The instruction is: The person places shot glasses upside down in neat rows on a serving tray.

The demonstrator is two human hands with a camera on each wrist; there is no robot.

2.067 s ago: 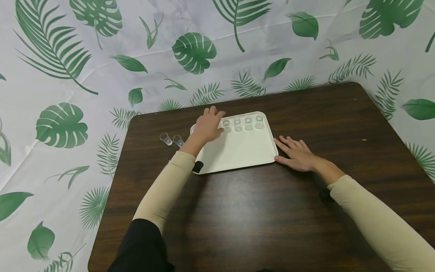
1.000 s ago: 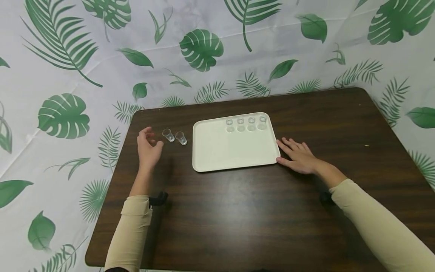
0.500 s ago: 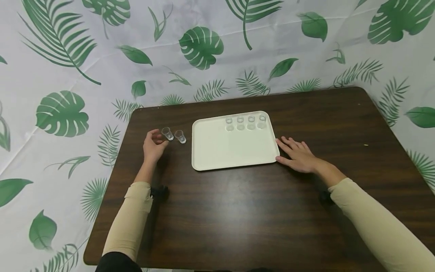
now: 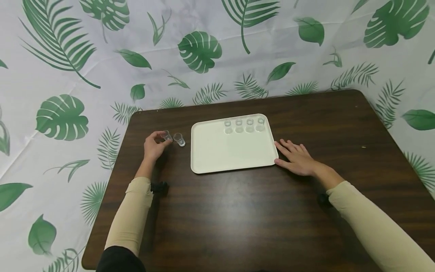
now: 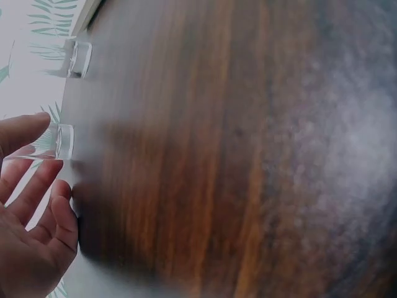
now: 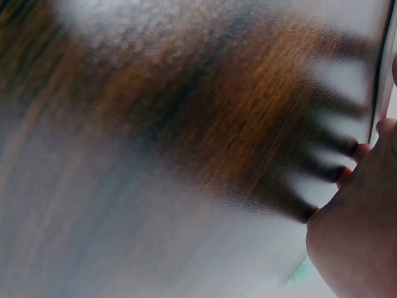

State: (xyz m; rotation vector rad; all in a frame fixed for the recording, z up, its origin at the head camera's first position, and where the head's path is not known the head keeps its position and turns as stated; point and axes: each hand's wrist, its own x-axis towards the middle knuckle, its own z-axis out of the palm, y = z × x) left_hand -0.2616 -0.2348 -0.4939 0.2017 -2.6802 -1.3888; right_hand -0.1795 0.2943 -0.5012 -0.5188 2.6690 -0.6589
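Thumb (image 5: pixel 28 131) and fingers (image 5: pixel 40 180) on the glass (image 5: pixel 65 141)!

Pinched in the left hand (image 4: pixel 155 146), fingers curled, the glass is held upright on the table (image 4: pixel 238 211), perhaps so that it is kept from tipping. Just beside it, a second glass (image 4: pixel 179 139) is seen untouched. Further right, four more glasses (image 4: pixel 239 126) are lined along the far edge of the tray (image 4: pixel 231 151), and against its right edge the right hand (image 4: pixel 298 160) is laid, fingers spread, nothing held, seemingly so that sliding is prevented
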